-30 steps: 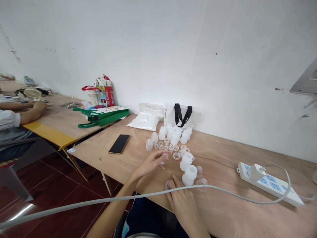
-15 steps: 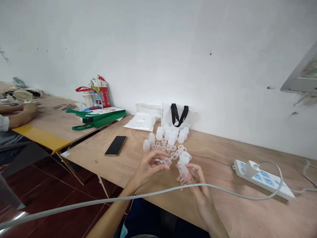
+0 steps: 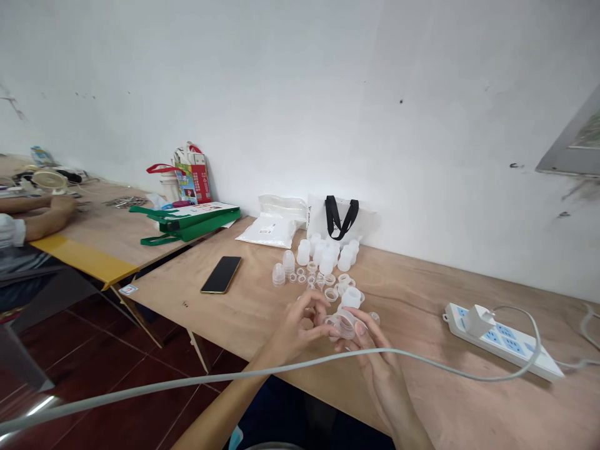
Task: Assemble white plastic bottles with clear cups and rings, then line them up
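Observation:
My left hand and my right hand meet above the plywood table, both fingers curled around a clear plastic funnel-shaped piece. The piece seems to be two parts pressed together, but my fingers partly hide the join. Just behind my hands stands a frosted white bottle-shaped part. Farther back lie several frosted white cups and several small clear rings. A white cable runs across in front of my forearms.
A black phone lies left of the parts, and a white power strip lies on the right. White packets and a green bag sit by the wall. A co-worker's arm rests at an adjoining table.
My hands have come closer together, and the clear pieces that were apart in them now meet at the middle. The view has shifted slightly.

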Demonstrator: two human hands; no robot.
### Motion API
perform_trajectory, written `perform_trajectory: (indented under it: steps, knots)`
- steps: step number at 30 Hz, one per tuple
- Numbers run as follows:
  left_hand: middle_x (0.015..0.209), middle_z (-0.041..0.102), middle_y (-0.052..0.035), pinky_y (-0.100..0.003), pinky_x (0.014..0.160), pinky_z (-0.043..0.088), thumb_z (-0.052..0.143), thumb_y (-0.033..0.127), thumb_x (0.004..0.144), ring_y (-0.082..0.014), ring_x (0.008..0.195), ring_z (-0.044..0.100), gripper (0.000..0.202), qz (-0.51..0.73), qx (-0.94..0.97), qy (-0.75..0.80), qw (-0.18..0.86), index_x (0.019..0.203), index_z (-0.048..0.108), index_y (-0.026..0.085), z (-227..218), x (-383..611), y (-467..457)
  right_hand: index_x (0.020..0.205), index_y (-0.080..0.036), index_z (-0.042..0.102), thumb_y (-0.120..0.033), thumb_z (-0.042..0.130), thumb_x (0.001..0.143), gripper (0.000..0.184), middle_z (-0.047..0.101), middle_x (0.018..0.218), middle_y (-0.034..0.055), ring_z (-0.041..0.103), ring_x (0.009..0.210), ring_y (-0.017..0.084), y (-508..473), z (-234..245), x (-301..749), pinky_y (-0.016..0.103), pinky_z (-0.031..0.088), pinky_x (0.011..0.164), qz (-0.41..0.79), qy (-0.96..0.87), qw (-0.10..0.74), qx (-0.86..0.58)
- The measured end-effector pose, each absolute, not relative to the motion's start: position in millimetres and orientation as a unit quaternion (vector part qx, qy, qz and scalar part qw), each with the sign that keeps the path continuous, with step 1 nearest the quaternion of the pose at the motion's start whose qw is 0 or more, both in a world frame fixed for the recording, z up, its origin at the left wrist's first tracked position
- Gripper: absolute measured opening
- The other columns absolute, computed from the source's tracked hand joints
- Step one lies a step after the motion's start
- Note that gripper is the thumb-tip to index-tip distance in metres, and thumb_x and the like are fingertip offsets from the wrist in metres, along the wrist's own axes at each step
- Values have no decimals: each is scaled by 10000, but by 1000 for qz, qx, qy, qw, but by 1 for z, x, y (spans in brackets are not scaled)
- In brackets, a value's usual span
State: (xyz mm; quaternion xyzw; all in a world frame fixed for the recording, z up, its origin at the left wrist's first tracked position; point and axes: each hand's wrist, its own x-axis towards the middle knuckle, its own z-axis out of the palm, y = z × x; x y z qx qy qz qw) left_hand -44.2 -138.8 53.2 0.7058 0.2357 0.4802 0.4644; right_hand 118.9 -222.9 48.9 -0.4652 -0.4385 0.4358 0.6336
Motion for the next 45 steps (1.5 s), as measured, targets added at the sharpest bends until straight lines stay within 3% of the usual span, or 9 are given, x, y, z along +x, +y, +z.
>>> perform_trajectory:
  steps: [6, 13, 19, 27, 33, 37, 42, 45]
  knots:
    - [740, 642, -4, -217, 629, 468, 761, 474, 881, -108, 653, 573, 328, 472, 765, 206, 386, 856, 658, 163, 53, -45, -140, 1275, -312, 697, -585, 704, 892, 470, 710, 1298, 62, 663, 1211, 290, -222, 49, 112, 432, 562, 996, 526, -378, 633, -424]
    - [770, 703, -35, -254, 679, 504, 678, 411, 964, -139, 702, 627, 260, 482, 803, 149, 318, 879, 701, 166, 53, -48, -141, 1257, -314, 715, -572, 729, 877, 459, 679, 1369, 73, 613, 1296, 301, -220, 52, 108, 458, 563, 1013, 546, -347, 648, -403]
    - [814, 713, -35, -253, 698, 490, 651, 326, 990, -138, 725, 612, 181, 489, 812, 120, 297, 920, 702, 167, 58, -48, -142, 1246, -311, 715, -528, 759, 866, 440, 661, 1386, 69, 666, 1192, 292, -220, 47, 106, 426, 593, 917, 573, -319, 651, -382]
    - [822, 647, -45, -253, 676, 473, 670, 382, 973, -134, 714, 568, 231, 480, 810, 178, 286, 911, 720, 165, 60, -48, -141, 1213, -275, 728, -523, 751, 873, 421, 723, 1252, 86, 702, 1065, 277, -218, 45, 105, 406, 610, 826, 574, -319, 658, -369]
    - [891, 626, -54, -248, 709, 492, 638, 359, 995, -141, 781, 580, 210, 480, 804, 186, 299, 930, 689, 166, 61, -48, -142, 1199, -283, 729, -502, 754, 872, 394, 687, 1335, 85, 678, 1132, 302, -218, 48, 104, 416, 615, 805, 538, -317, 684, -377]
    - [939, 621, -61, -229, 678, 487, 613, 347, 1008, -138, 798, 586, 206, 468, 806, 189, 309, 933, 670, 164, 60, -46, -142, 1150, -294, 730, -502, 740, 887, 335, 706, 1270, 68, 665, 1138, 289, -219, 49, 104, 411, 605, 827, 530, -335, 681, -378]
    - [1040, 604, -84, -280, 792, 529, 568, 352, 1028, -141, 828, 604, 233, 498, 809, 185, 253, 940, 671, 163, 54, -45, -141, 1134, -266, 732, -508, 754, 875, 356, 718, 1207, 80, 685, 1076, 278, -218, 48, 105, 415, 601, 844, 541, -349, 669, -372]
    - [1106, 616, -107, -287, 776, 538, 524, 351, 1044, -148, 831, 616, 245, 498, 816, 183, 230, 971, 676, 173, 51, -45, -140, 1173, -277, 725, -546, 734, 879, 399, 710, 1251, 83, 685, 1090, 285, -220, 49, 105, 425, 602, 848, 527, -370, 655, -396]
